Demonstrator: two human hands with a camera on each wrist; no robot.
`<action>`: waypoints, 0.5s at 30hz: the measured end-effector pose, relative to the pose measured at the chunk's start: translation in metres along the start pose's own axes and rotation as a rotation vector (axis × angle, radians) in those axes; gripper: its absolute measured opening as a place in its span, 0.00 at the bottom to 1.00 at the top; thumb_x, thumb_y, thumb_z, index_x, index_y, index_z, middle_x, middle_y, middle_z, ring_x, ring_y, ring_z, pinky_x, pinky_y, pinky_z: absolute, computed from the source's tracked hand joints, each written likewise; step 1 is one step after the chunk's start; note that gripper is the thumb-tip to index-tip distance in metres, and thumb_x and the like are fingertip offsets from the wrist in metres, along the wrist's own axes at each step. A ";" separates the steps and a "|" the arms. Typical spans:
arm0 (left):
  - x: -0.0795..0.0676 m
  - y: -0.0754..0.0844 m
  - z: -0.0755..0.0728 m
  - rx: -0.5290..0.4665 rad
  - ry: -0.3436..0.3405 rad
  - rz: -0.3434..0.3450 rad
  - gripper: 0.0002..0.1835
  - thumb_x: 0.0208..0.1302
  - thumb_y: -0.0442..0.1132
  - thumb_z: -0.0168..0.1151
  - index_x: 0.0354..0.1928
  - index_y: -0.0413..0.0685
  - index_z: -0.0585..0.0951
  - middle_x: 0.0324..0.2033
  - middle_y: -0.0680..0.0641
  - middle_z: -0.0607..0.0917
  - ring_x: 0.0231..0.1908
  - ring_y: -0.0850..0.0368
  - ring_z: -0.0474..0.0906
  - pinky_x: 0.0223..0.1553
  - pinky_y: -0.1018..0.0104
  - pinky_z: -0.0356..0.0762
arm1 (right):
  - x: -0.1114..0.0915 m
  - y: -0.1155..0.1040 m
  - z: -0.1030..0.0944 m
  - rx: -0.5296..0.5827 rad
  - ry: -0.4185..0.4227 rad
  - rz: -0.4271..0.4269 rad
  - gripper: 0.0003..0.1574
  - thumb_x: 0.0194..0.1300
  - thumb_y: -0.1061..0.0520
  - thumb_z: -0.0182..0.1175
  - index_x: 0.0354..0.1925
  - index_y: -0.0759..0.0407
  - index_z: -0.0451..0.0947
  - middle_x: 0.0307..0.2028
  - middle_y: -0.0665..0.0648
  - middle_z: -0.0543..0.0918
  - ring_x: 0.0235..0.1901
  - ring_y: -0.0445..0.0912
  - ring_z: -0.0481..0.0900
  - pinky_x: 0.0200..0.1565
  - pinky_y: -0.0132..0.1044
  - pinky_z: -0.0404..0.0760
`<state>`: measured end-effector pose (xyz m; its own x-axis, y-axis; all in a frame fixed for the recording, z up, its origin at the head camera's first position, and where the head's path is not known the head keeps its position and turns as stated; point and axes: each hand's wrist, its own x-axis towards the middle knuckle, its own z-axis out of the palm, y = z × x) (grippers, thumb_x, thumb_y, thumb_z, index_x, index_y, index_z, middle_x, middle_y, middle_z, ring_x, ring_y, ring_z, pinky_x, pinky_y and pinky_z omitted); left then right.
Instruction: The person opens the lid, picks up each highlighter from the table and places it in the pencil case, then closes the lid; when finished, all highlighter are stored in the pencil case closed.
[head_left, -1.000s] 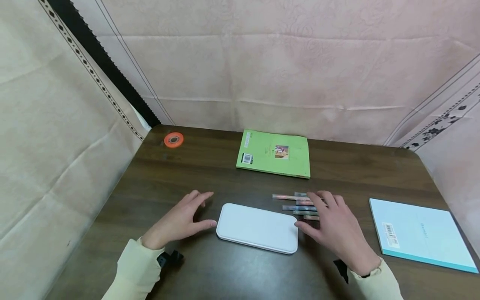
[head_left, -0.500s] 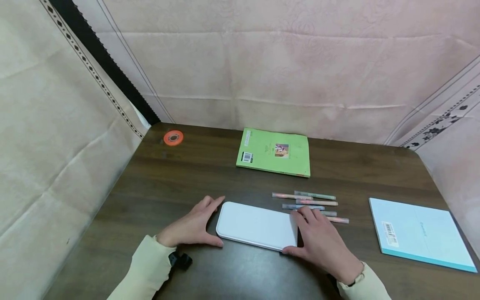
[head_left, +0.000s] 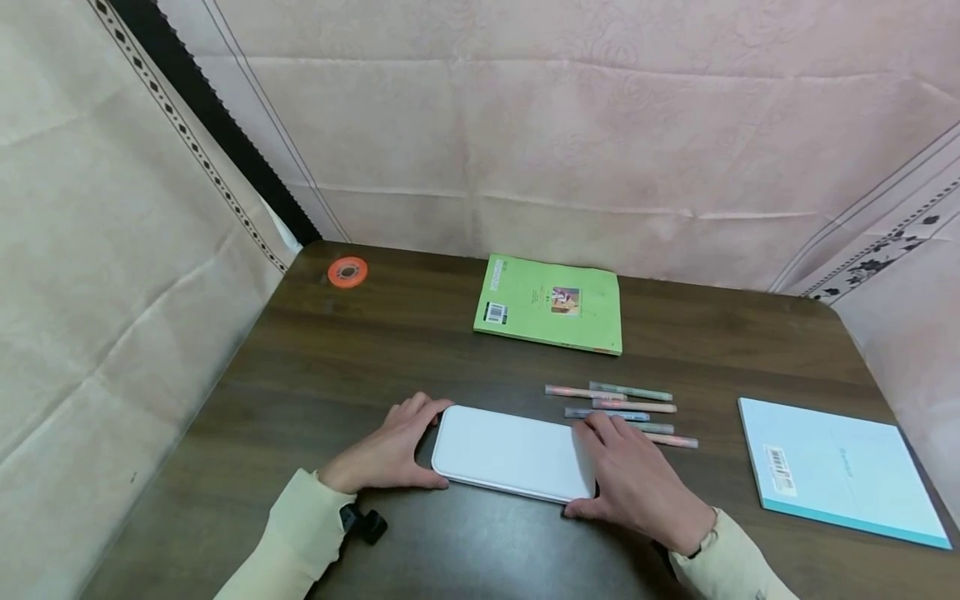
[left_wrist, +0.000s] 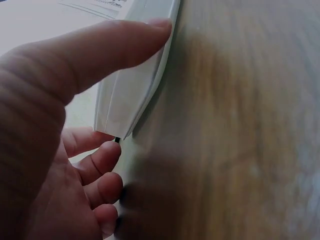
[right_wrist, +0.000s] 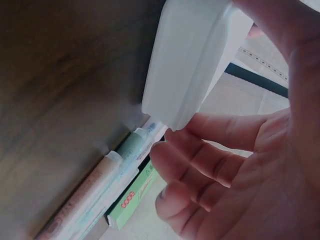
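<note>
A flat white case (head_left: 510,454) with rounded corners lies on the dark wooden table, lengthwise across the front middle. My left hand (head_left: 393,454) grips its left end, thumb at the near edge and fingers at the far corner. At the right end my right hand (head_left: 633,483) holds it the same way, fingertips over the back edge. In the left wrist view the thumb lies along the side of the case (left_wrist: 122,100). The right wrist view shows fingers curled at a corner of the case (right_wrist: 185,60). Several pens (head_left: 633,407) lie just behind my right hand, partly hidden by it.
Toward the back of the table (head_left: 360,350) lies a green book (head_left: 525,308). An orange ring-shaped roll (head_left: 347,272) sits at the back left corner. A light blue book (head_left: 840,467) rests at the right. Pale cloth (head_left: 562,150) hangs around the table.
Both hands have moved in onto the ends of the white case; the right came left and nearer from over the pens, uncovering most of them. The case has barely moved.
</note>
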<state>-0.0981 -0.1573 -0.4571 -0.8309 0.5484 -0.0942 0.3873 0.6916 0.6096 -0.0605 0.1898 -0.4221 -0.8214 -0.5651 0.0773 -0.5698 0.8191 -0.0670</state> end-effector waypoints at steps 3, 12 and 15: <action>0.000 0.000 0.000 -0.006 -0.008 0.001 0.54 0.44 0.60 0.77 0.72 0.53 0.62 0.49 0.55 0.69 0.50 0.58 0.62 0.51 0.58 0.62 | 0.002 0.000 -0.001 -0.019 -0.006 -0.008 0.60 0.36 0.24 0.73 0.56 0.63 0.75 0.50 0.57 0.75 0.47 0.51 0.74 0.50 0.47 0.76; 0.001 -0.005 0.005 0.020 0.041 0.043 0.50 0.44 0.60 0.77 0.69 0.55 0.65 0.48 0.55 0.70 0.47 0.60 0.63 0.49 0.61 0.59 | 0.011 0.002 -0.001 -0.055 -0.013 -0.082 0.54 0.37 0.24 0.71 0.47 0.64 0.77 0.42 0.56 0.74 0.43 0.51 0.74 0.49 0.47 0.76; 0.001 -0.006 0.007 0.029 0.058 0.060 0.50 0.44 0.59 0.77 0.69 0.55 0.66 0.48 0.55 0.70 0.47 0.60 0.63 0.48 0.61 0.58 | 0.014 0.004 -0.002 -0.048 -0.011 -0.113 0.52 0.37 0.24 0.71 0.45 0.64 0.77 0.40 0.55 0.73 0.40 0.49 0.73 0.47 0.46 0.77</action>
<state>-0.0988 -0.1576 -0.4668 -0.8273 0.5616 -0.0120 0.4476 0.6720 0.5899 -0.0742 0.1857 -0.4198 -0.7525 -0.6548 0.0706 -0.6570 0.7538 -0.0108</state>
